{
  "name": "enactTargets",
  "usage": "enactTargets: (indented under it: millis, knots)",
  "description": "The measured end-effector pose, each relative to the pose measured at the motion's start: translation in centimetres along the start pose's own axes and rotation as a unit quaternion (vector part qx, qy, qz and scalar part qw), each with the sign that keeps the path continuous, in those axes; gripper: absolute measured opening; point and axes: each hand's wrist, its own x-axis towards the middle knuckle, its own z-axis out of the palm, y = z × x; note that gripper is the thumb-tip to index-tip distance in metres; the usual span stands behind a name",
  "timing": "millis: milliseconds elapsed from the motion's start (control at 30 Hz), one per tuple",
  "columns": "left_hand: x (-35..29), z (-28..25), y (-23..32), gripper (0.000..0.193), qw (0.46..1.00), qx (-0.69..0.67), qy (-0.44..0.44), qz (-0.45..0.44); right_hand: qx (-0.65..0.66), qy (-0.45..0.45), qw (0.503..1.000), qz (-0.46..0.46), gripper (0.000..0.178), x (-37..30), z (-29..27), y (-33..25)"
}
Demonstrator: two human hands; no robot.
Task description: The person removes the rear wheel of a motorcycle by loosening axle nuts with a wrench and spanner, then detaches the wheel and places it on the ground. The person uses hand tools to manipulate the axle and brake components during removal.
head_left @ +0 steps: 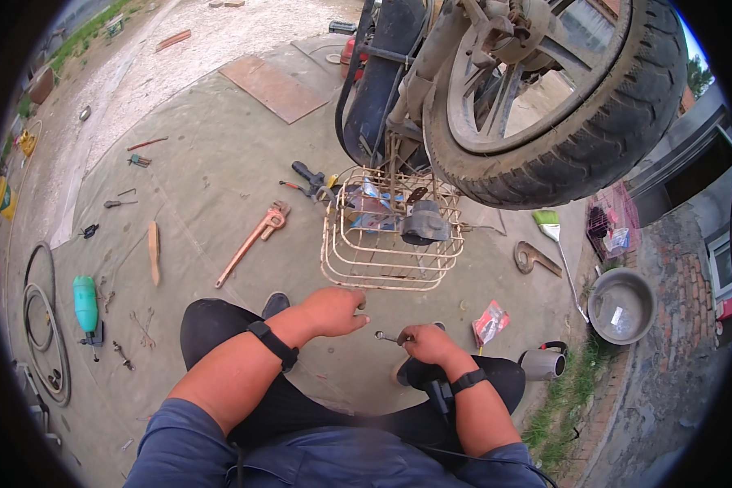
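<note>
My right hand point(433, 343) is closed around a small metal wrench point(388, 336), whose ring end points left toward my other hand. My left hand point(333, 311) hovers just short of the wire basket point(390, 286), thumb and fingers apart, holding nothing. The rusty white basket is in front of the tipped-up two-wheeler, and a dark rounded part point(424, 223) shows among its wires. Above it on the right rises the dusty wheel point(537, 175) with its black tyre. An orange pipe wrench point(252, 244) lies on the ground cloth, left of the basket.
Around my left lie a wooden stick point(154, 254), a teal bottle point(85, 302) and a coiled hose point(57, 358). To my right are a red packet point(490, 323), a metal jug point(542, 363), a grey basin point(622, 306), a broom point(550, 225) and a brick wall point(683, 301).
</note>
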Motion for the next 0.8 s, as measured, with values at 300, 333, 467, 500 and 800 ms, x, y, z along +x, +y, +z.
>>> enactTargets:
  millis: [300, 333, 467, 500, 800]
  knots:
    - [0.11, -0.36, 0.32, 0.041, 1.000, 0.003, -0.022, -0.019, 0.002, -0.027, 1.000, -0.015, 0.024, 0.23, 0.19, 0.25]
    - [0.13, -0.35, 0.33, 0.041, 1.000, 0.003, -0.021, -0.020, 0.005, -0.028, 0.999, -0.018, 0.024, 0.26, 0.14, 0.23]
    - [0.13, -0.41, 0.38, 0.041, 1.000, 0.005, -0.021, -0.022, 0.003, -0.030, 0.999, -0.020, 0.023, 0.26, 0.11, 0.19]
    - [0.13, -0.44, 0.41, 0.041, 0.999, 0.006, -0.022, -0.022, -0.003, -0.032, 0.999, -0.022, 0.023, 0.27, 0.10, 0.23]
    - [0.10, -0.64, 0.59, 0.042, 0.999, 0.006, -0.029, -0.025, 0.020, -0.005, 1.000, 0.004, 0.024, 0.08, -0.33, -0.47]
